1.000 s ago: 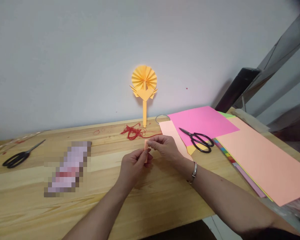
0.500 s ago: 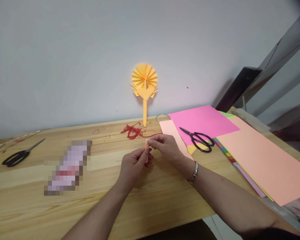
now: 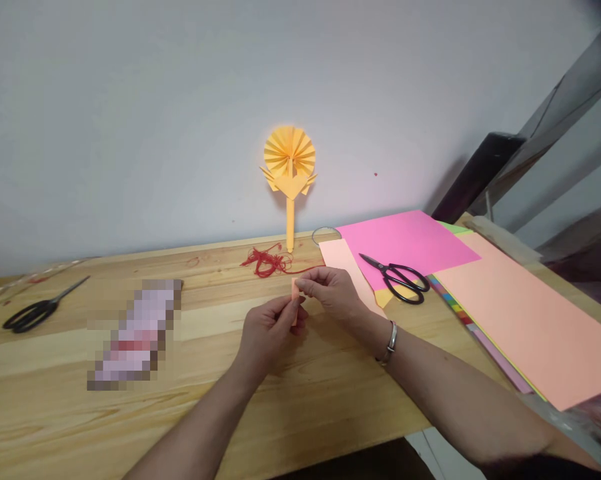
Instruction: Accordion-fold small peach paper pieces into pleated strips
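Between my hands is a small folded strip of peach paper [image 3: 295,291], held upright above the table. My left hand [image 3: 271,325] is closed on its lower part, the thumb lying along it. At its upper end my right hand [image 3: 329,290] pinches the paper between thumb and fingers; a silver bangle circles that wrist. Fingers hide much of the strip. Just beyond lies a tangle of red string [image 3: 267,262], one strand running toward my right hand. Behind it a yellow paper fan flower [image 3: 289,160] with a rolled stem stands against the wall.
Black-handled scissors [image 3: 403,280] lie on a pink sheet [image 3: 405,243] at right, near a peach sheet [image 3: 530,320] on stacked paper. Another pair of scissors [image 3: 40,313] is at far left, beside a blurred-out object [image 3: 140,333]. A thin wire ring [image 3: 326,228] sits near the wall.
Almost nothing differs. Both hands keep the same grip on the peach strip, and the whole view has shifted very slightly.
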`<state>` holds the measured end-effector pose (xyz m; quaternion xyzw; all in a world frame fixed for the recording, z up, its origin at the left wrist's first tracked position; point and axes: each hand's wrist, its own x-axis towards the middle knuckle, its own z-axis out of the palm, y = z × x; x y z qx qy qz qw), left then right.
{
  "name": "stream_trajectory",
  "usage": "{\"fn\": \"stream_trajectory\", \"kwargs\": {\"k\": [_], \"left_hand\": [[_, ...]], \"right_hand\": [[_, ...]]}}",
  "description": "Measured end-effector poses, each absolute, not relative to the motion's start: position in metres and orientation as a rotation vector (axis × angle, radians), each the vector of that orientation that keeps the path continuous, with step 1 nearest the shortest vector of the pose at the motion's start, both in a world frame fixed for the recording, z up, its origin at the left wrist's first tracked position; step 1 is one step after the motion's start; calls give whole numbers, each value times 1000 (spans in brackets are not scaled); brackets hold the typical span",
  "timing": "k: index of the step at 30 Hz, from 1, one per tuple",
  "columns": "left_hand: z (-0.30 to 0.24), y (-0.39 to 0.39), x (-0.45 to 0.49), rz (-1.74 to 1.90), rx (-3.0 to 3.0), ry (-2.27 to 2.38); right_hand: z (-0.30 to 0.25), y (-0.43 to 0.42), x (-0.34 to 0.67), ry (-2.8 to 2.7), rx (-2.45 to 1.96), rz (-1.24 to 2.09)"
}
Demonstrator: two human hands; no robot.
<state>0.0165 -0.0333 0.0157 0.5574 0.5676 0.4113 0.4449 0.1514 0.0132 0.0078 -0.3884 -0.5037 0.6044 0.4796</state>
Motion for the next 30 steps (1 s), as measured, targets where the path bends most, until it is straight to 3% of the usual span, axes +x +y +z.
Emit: {"fn": "stream_trajectory", "kwargs": {"k": [30], "left_hand": [[6, -34, 12, 985, 1670, 1418]], "right_hand": [[8, 15, 153, -1224, -870, 1552]]}}
